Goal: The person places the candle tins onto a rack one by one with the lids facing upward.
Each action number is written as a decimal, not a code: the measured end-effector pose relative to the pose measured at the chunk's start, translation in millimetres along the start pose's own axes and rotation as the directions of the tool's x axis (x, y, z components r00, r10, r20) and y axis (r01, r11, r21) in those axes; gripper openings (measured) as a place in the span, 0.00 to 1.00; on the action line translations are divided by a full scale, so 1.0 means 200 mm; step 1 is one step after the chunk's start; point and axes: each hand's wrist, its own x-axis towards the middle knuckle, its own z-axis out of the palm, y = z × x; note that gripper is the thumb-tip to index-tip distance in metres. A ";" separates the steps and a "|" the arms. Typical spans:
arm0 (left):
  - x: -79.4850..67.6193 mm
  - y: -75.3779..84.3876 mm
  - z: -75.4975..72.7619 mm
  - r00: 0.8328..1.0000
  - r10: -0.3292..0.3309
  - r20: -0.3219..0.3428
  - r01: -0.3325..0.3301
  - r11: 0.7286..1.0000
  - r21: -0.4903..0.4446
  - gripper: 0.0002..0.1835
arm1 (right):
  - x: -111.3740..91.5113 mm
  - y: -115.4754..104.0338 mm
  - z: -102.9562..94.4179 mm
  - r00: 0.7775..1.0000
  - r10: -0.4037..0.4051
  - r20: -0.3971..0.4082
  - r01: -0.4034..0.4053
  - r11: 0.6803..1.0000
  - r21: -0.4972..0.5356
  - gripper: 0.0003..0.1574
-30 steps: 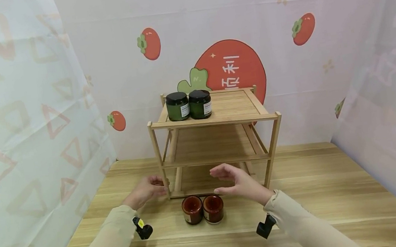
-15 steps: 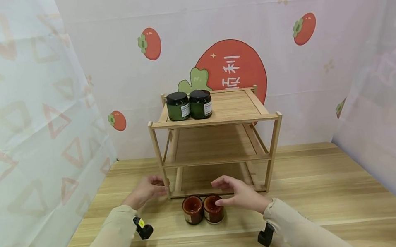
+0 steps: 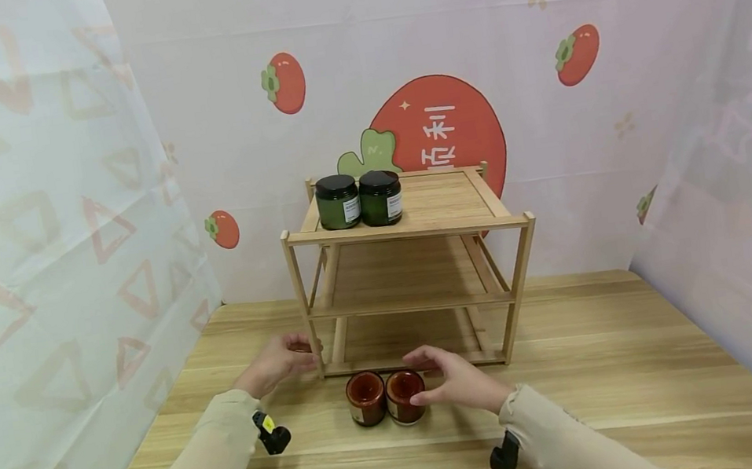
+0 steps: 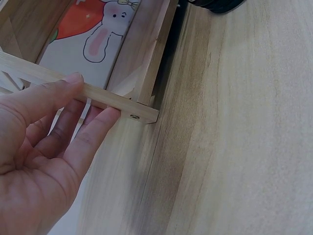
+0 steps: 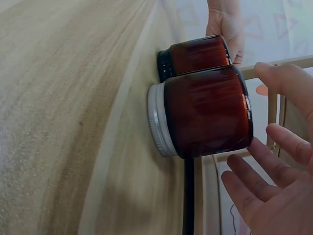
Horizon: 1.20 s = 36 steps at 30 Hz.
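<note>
Two amber glass jars stand upside down on the table in front of the wooden shelf. The left jar (image 3: 367,410) has a black lid at its bottom, the right jar (image 5: 210,112) a silver one. My right hand (image 3: 463,381) hovers at the right jar with fingers spread. In the right wrist view its thumb and fingertips are beside the jar's upturned base, not wrapped round it. My left hand (image 4: 54,132) pinches the shelf's front left post (image 4: 115,100) between thumb and fingers, low down by the table.
The wooden three-tier shelf (image 3: 447,229) stands behind the amber jars. On its top tier, at the left, are two green jars (image 3: 339,206) with black lids, side by side. Printed cloth walls (image 3: 226,127) enclose the wood-grain table (image 3: 614,362) at the back and sides.
My right hand has come down from in front of the shelf to the right amber jar. The left hand stays on the shelf post, and the jars have not moved.
</note>
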 end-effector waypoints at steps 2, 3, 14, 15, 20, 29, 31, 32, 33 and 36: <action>0.00 0.00 0.00 1.000 0.004 0.001 -0.004 1.000 0.000 0.18 | 0.00 0.01 0.01 1.000 0.007 0.003 -0.007 1.000 -0.007 0.42; 0.00 0.00 0.00 1.000 0.006 0.001 -0.006 1.000 0.002 0.18 | 0.00 0.01 0.01 1.000 0.010 0.005 -0.010 1.000 -0.009 0.42; -0.01 0.00 -0.01 1.000 0.003 -0.005 -0.003 1.000 0.003 0.17 | 0.02 0.05 0.04 0.999 0.024 0.022 -0.023 0.999 -0.041 0.44; -0.01 0.00 -0.01 1.000 0.002 -0.005 -0.002 1.000 0.003 0.17 | 0.02 0.06 0.04 0.999 0.024 0.024 -0.023 0.999 -0.041 0.44; -0.01 0.00 -0.01 1.000 -0.001 -0.007 0.001 1.000 0.003 0.17 | 0.02 0.05 0.06 0.999 0.029 0.033 -0.027 0.999 -0.039 0.43; -0.01 0.00 0.00 1.000 0.002 -0.005 -0.002 1.000 -0.003 0.17 | 0.03 0.04 0.06 0.998 0.047 0.040 -0.046 0.999 -0.024 0.43; -0.01 0.00 0.00 1.000 0.004 -0.005 -0.004 1.000 -0.006 0.17 | 0.03 0.04 0.07 0.998 0.044 0.042 -0.043 0.999 -0.018 0.44; -0.01 0.00 0.00 1.000 0.004 -0.005 -0.004 1.000 -0.007 0.17 | 0.03 0.04 0.07 0.998 0.041 0.042 -0.040 0.999 -0.019 0.44; -0.01 0.00 0.00 1.000 0.004 -0.005 -0.004 1.000 -0.007 0.17 | 0.03 0.05 0.07 0.998 0.040 0.043 -0.039 0.999 -0.027 0.44; -0.01 0.00 -0.01 1.000 0.002 -0.005 -0.002 1.000 -0.007 0.17 | 0.04 0.05 0.07 0.998 0.041 0.046 -0.039 0.998 -0.047 0.45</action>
